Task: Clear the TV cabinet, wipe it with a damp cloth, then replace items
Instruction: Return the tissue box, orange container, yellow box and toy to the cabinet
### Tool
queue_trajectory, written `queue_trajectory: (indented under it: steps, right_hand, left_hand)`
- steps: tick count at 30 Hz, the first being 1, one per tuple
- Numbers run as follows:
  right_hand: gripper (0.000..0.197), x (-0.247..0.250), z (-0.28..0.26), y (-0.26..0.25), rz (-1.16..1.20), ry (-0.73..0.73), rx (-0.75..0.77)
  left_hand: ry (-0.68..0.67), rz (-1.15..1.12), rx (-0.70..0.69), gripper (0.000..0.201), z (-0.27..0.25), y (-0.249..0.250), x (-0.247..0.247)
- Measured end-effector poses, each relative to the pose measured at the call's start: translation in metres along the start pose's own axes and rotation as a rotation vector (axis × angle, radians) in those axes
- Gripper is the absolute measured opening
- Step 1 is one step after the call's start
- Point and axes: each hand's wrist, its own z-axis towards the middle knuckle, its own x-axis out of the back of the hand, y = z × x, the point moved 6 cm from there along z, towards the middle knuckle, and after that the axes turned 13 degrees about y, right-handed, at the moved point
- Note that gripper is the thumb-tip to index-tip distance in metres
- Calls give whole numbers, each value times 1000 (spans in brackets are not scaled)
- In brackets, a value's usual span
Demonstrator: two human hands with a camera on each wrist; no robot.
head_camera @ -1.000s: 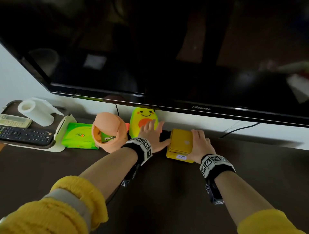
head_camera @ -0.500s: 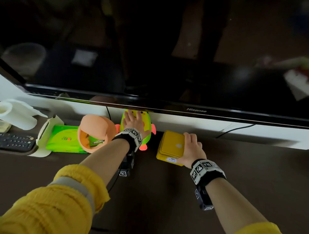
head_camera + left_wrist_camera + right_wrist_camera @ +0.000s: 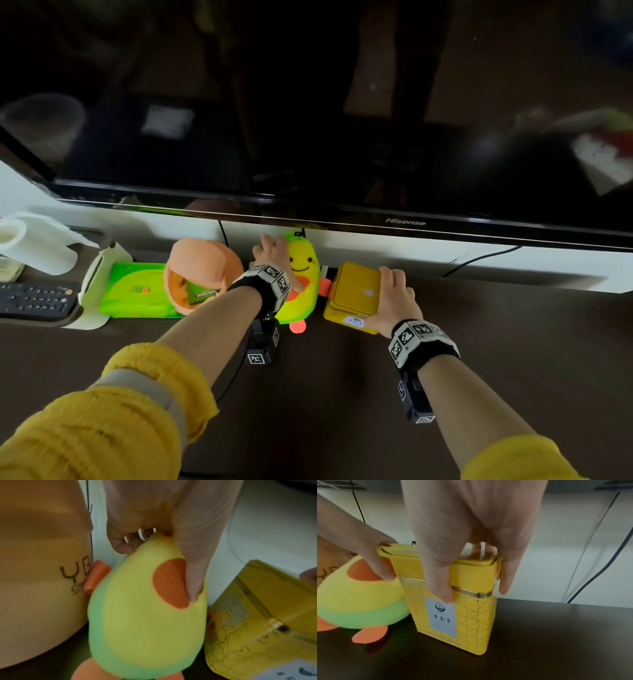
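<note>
A yellow-green avocado plush (image 3: 303, 287) with orange feet stands on the dark cabinet top (image 3: 342, 404) under the TV. My left hand (image 3: 272, 251) grips its upper part: in the left wrist view the thumb (image 3: 193, 585) presses the orange patch of the plush (image 3: 145, 622) and the fingers (image 3: 122, 548) curl behind its top. Just right of it stands a yellow tea tin (image 3: 356, 294). My right hand (image 3: 394, 296) grips the tin (image 3: 467, 622) by its lid, thumb (image 3: 442, 591) on the front and fingers over the back.
A tilted peach container (image 3: 202, 263) with a gum pack inside touches the plush on the left, then a green tissue pack (image 3: 137, 294), a tray (image 3: 90, 301) with a remote (image 3: 37, 301) and a paper roll (image 3: 34, 246). The TV (image 3: 308, 120) hangs low overhead. Cables run behind.
My left hand left the tin's side, reached back to the plush and closed round its top. The right hand kept its grip on the tin.
</note>
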Motion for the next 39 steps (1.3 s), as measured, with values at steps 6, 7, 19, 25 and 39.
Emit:
queue_trajectory:
  steps: [6, 7, 19, 25, 39]
  right_hand:
    - [106, -1, 2, -7, 19, -8, -16]
    - [106, -1, 3, -9, 25, -4, -16]
    - [102, -5, 20, -31, 55, -1, -7]
    - [106, -5, 21, -33, 46, -15, -19]
    - [107, -6, 26, -36, 40, -14, -8]
  left_hand:
    - [-202, 52, -154, 91, 5, 2, 12]
    - [-187, 41, -174, 88, 10, 3, 15]
    - [-276, 25, -213, 66, 28, -5, 17]
    - [-343, 36, -254, 62, 25, -9, 16]
    - [-358, -63, -151, 82, 28, -6, 9]
